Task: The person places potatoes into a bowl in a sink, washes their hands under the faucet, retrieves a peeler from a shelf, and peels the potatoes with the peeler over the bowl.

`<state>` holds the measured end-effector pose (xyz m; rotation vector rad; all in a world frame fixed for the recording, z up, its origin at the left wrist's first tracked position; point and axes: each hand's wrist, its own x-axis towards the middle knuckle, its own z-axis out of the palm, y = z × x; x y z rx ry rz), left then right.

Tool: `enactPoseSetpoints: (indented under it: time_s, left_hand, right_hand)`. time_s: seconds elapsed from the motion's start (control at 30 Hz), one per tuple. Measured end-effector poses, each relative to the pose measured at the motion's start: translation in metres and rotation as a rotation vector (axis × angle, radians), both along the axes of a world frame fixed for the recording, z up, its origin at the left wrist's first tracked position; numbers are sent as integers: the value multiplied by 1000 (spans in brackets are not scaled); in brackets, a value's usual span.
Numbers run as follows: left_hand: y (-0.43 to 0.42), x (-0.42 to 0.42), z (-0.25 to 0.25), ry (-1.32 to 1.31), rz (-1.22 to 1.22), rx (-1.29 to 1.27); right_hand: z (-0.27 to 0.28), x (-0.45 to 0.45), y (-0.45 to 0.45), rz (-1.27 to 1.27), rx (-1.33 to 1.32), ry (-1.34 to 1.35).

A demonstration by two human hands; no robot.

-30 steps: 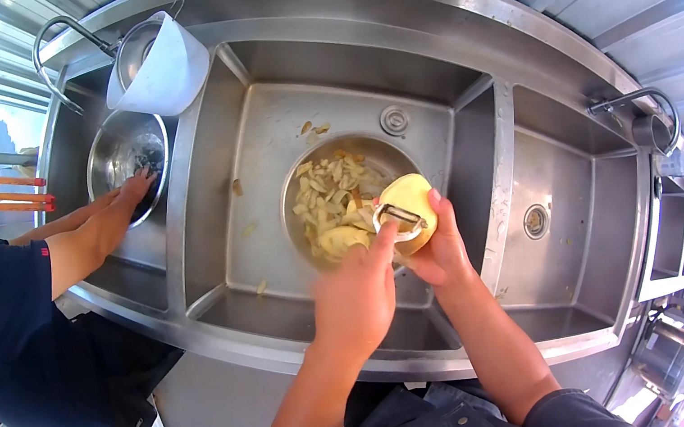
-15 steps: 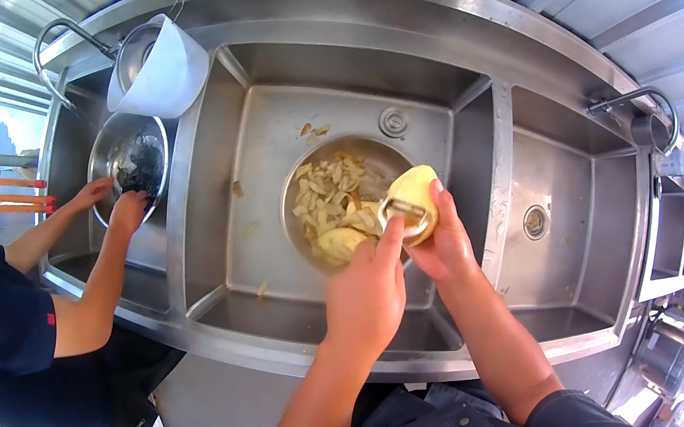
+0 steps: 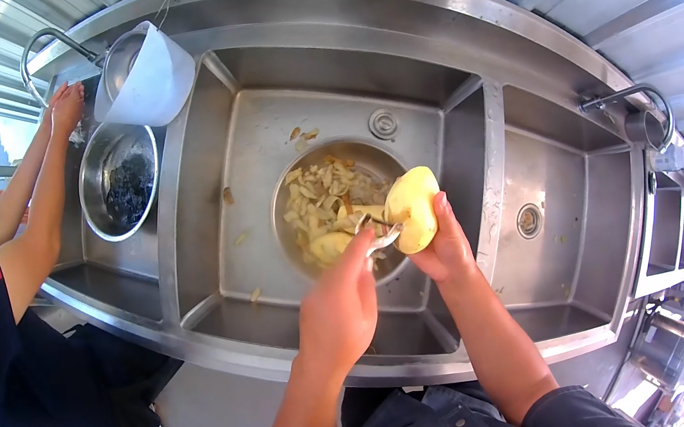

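A peeled yellow potato (image 3: 414, 208) is held up in my right hand (image 3: 447, 250), the fingers wrapped round its right and lower side. My left hand (image 3: 339, 310) is closed on a metal peeler (image 3: 384, 236), whose head is at the potato's left side. Beneath them a round metal bowl (image 3: 277, 216) stands in the middle sink (image 3: 239, 177). It holds liquid, several pale peelings (image 3: 324, 191) and another peeled potato (image 3: 331, 246), partly hidden behind my left hand.
At the left, a co-worker's hands (image 3: 66, 102) are under a faucet (image 3: 54, 31), beside a white container (image 3: 154, 82). A steel bowl (image 3: 88, 199) with dark contents sits in the left sink. The right sink (image 3: 551, 254) has a drain and its own faucet (image 3: 628, 94).
The potato is turned in my right hand, and the peeler has tilted and shifted slightly left with my left hand. The co-worker's hands have left the steel bowl and moved up to the faucet.
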<state>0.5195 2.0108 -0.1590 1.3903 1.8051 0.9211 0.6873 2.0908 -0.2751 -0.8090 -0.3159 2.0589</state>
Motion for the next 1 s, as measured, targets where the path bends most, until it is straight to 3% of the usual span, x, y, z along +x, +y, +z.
enactPoseSetpoints:
  time_s: [0.13,0.4,0.47,0.6,0.73,0.87,1.0]
  left_hand:
    - [23,-7,8,-61,-68,-58]
    - [-20,8,-11,-53,-108,-140]
    - [-1,-6,-8,22,3,-24]
    - [21,3,-9,87,-33,-77]
    - [-26,29,-43,61,-114,-59]
    - [19,0,-17,45,20,14]
    - [0,20,-28,27,-57,-17]
  right_hand:
    - [10,-2,3,46,-83,96]
    - [-3,-2,13,-57,-192,67]
    - [0,-4,8,-30,-140,-68]
    - [16,-18,11,-56,-111,-127]
    - [15,-13,26,-166,-105,-63]
    - [21,-27,25,-171,-155,-77]
    - [16,-26,34,-232,-198,40]
